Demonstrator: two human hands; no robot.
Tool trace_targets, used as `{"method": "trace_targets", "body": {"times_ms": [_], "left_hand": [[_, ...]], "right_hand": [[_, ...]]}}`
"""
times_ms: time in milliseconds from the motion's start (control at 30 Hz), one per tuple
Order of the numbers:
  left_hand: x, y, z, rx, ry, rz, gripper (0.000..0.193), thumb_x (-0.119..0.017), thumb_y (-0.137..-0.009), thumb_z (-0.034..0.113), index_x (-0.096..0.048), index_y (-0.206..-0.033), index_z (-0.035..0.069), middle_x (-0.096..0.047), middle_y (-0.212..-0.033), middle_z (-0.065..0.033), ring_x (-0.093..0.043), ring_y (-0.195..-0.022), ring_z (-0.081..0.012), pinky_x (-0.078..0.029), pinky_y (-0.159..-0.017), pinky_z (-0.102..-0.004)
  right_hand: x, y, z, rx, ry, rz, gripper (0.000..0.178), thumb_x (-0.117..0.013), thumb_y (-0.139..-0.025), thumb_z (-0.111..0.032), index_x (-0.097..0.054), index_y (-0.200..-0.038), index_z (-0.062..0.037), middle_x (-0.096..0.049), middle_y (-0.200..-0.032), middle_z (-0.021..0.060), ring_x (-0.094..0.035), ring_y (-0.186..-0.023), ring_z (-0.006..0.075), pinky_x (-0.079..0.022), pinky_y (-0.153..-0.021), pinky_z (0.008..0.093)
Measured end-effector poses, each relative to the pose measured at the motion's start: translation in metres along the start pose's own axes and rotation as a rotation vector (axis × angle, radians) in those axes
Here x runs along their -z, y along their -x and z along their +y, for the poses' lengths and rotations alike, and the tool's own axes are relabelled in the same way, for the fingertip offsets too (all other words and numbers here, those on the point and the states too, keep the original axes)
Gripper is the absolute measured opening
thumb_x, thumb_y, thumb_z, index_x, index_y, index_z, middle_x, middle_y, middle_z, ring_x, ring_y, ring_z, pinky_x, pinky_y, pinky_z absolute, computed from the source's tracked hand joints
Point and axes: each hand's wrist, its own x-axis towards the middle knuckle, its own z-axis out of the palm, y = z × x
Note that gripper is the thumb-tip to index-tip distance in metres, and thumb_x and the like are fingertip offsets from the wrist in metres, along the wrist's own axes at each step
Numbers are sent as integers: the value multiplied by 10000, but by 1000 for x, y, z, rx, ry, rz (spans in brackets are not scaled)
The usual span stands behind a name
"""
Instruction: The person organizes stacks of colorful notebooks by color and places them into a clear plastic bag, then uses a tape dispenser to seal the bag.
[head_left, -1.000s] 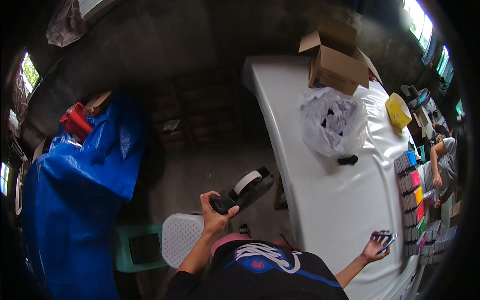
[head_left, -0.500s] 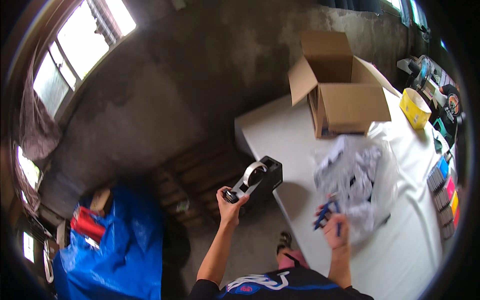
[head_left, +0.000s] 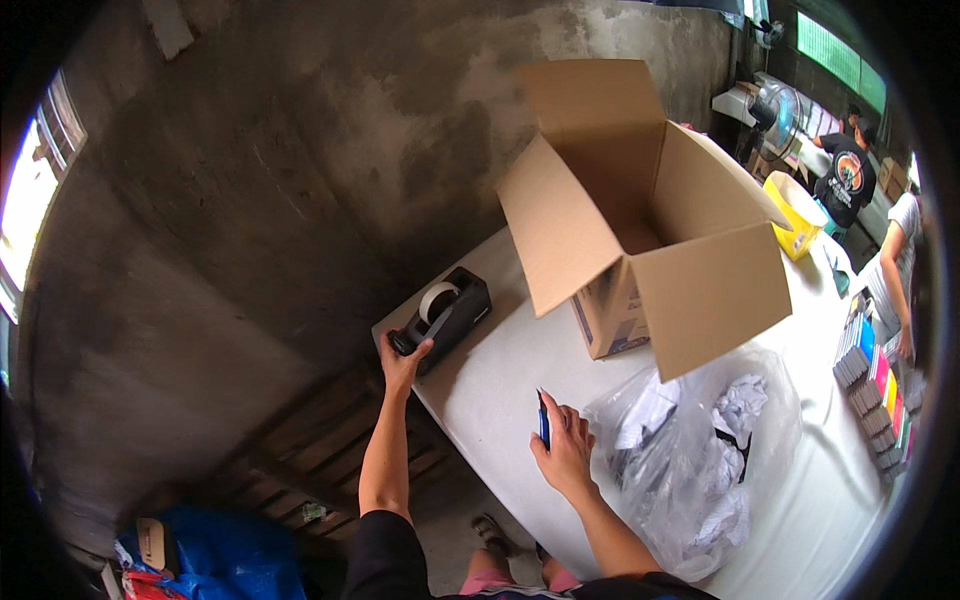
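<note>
My left hand is closed around the narrow front end of a black tape dispenser with a roll of pale tape in it. The dispenser is at the far left corner of the white-covered table; whether it rests fully on the top I cannot tell. My right hand grips a small blue-handled tool that looks like pliers, its dark tip pointing away from me. Beside that hand lies a clear plastic bag with crumpled white paper inside. An open cardboard box stands beyond, flaps spread.
Stacks of booklets with coloured covers line the table's right side. A yellow container stands behind the box. Two people and a fan are at the far right. A blue tarp lies low at the left.
My left hand has carried the tape dispenser from beside the table to its far left corner. My right hand, still holding the blue-handled tool, has moved left, off the plastic bag. The view has shifted.
</note>
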Motion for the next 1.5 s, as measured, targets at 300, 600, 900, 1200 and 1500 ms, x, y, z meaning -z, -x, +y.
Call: {"method": "trace_targets", "body": {"times_ms": [300, 600, 900, 1200, 1500], "left_hand": [[137, 71, -169, -39, -283, 645, 678, -534, -900, 322, -197, -1424, 54, -213, -1471, -147, -183, -1364, -261, -121, -1108, -409], [291, 364, -436, 779, -528, 765, 376, -542, -916, 251, -529, -1205, 11, -541, -1216, -151, -493, -1130, -234, -353, -990, -337], [22, 378, -376, 900, -202, 149, 346, -571, -896, 260, -554, -1141, 16, -562, -1149, -129, -512, -1074, -217, -374, -949, -331], [-47, 333, -311, 700, -50, -223, 321, -599, -877, 270, -579, -1078, 21, -584, -1083, -107, -531, -1018, -199, -395, -908, -325], [-61, 301, -284, 511, -35, -603, 299, -628, -857, 279, -604, -1014, 26, -605, -1016, -85, -549, -962, -182, -416, -867, -319]], "right_hand": [[-71, -54, -2, 146, 518, 59, 641, -529, -857, -439, -331, -1389, -140, -192, -1438, 228, -164, -1323, 415, -56, -979, 678], [-110, -27, -12, 304, 644, -272, 578, -484, -867, -470, -435, -1291, -80, -255, -1419, 267, -214, -1330, 427, -42, -1046, 590], [-112, -24, -9, 295, 564, -156, 607, -424, -877, -515, -479, -1237, -30, -380, -1358, 241, -324, -1289, 395, -89, -1072, 502], [-101, -31, -14, 259, 536, -186, 609, -710, -699, -427, -557, -1193, -106, -398, -1349, 192, -367, -1262, 348, -179, -1022, 519], [-89, -35, -16, 336, 414, -160, 574, -677, -758, -387, -509, -1237, -120, -369, -1349, 195, -336, -1270, 350, -234, -1000, 515]]}}
